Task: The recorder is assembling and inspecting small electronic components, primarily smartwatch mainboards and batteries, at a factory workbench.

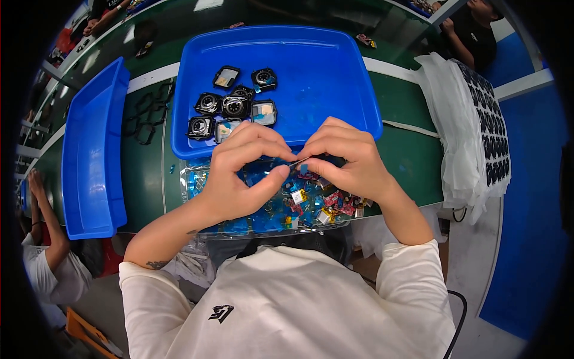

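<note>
My left hand and my right hand meet over a clear plastic tray full of small colourful electronic parts. Between the fingertips of both hands sits a thin metal tool or pin and a tiny blue part; which hand holds which I cannot tell. Just beyond the hands lies a big blue tray holding several small square black watch-like casings.
A second blue tray lies at the left on the green bench. Stacked white sheets with rows of black pieces hang at the right. Other people sit at the left edge and top right.
</note>
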`<state>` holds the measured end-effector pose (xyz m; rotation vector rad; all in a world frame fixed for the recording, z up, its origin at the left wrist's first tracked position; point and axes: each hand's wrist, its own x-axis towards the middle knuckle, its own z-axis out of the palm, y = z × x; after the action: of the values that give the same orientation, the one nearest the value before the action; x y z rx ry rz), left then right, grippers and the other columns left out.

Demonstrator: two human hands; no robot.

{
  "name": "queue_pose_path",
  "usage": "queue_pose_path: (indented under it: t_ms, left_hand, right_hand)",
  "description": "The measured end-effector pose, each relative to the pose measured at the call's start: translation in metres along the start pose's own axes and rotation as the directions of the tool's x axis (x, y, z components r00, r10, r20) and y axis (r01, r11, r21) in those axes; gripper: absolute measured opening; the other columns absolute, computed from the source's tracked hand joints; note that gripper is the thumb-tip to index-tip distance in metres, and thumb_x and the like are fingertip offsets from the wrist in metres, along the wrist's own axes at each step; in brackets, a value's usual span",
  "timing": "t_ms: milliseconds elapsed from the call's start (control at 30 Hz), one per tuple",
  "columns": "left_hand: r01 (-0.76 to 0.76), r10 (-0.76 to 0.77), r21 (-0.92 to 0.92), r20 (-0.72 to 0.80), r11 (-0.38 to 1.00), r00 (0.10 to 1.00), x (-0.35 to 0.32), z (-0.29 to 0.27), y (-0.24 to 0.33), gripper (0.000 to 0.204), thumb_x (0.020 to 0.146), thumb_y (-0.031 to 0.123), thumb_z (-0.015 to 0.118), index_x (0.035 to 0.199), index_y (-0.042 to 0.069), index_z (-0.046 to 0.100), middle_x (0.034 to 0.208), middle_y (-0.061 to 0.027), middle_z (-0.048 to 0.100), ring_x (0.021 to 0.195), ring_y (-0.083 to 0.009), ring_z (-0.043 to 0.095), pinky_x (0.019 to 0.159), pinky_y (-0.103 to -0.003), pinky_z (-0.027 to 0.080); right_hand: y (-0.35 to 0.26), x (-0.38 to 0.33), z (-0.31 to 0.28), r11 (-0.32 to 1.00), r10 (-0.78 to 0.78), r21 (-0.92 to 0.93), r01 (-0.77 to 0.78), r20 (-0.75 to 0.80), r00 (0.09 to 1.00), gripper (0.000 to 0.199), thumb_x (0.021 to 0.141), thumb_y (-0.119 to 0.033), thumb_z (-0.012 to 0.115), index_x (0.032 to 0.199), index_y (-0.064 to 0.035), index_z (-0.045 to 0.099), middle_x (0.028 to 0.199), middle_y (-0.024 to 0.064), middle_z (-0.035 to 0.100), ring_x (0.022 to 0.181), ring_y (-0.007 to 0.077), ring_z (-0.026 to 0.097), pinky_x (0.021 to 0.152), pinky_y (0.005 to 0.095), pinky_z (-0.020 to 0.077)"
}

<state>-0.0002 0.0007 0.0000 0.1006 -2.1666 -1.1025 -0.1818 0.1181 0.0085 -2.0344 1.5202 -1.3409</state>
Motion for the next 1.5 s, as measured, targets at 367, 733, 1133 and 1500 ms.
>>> queue_pose_path:
  t_ms: [367,733,1133,1500]
  left_hand:
    - [0.079,-0.079,0.076,-0.012,0.994,0.997,0.001,0.003,0.001,0.008,0.074,0.002,0.067,0.077,0.004,0.059,0.091,-0.0078,0.063,0.088,-0.0216,0.055,0.078,-0.032,0.041]
    - [0.101,-0.101,0.001,-0.006,0.995,0.995,-0.002,0.0,-0.004,0.015,0.075,0.005,0.072,0.088,0.002,0.063,0.087,-0.0065,0.064,0.082,-0.0156,0.057,0.073,-0.027,0.043]
    - [0.325,-0.386,-0.462,-0.04,0.825,0.922,-0.005,0.002,0.002,0.008,0.09,0.003,0.058,0.092,-0.002,0.054,0.087,-0.01,0.065,0.084,-0.014,0.066,0.075,-0.023,0.049]
    - [0.289,-0.284,-0.026,0.127,0.957,0.95,0.004,0.0,0.01,0.011,0.073,0.008,0.074,0.082,0.005,0.07,0.076,-0.0029,0.065,0.07,-0.0114,0.053,0.066,-0.025,0.043]
  right_hand:
    - [-0.003,-0.002,-0.003,0.999,0.025,-0.028,-0.025,-0.022,0.999,0.013,0.068,0.002,0.07,0.08,-0.0014,0.066,0.079,0.0071,0.065,0.073,0.0199,0.058,0.064,0.0297,0.0452]
    - [-0.014,-0.003,-0.001,0.963,0.215,0.169,-0.211,-0.003,0.977,0.017,0.073,0.005,0.056,0.084,-0.0026,0.067,0.083,0.0072,0.063,0.076,0.017,0.059,0.063,0.0275,0.0465]
    - [-0.008,-0.002,-0.002,0.971,0.214,0.135,-0.198,-0.114,0.97,0.007,0.071,-0.003,0.07,0.078,-0.0017,0.068,0.093,0.006,0.066,0.078,0.0157,0.059,0.062,0.0268,0.0445]
    - [-0.007,-0.007,0.009,0.877,0.336,0.382,-0.292,-0.052,0.94,0.013,0.082,0.0,0.065,0.095,0.0019,0.068,0.089,0.01,0.065,0.074,0.0133,0.06,0.066,0.0235,0.0488]
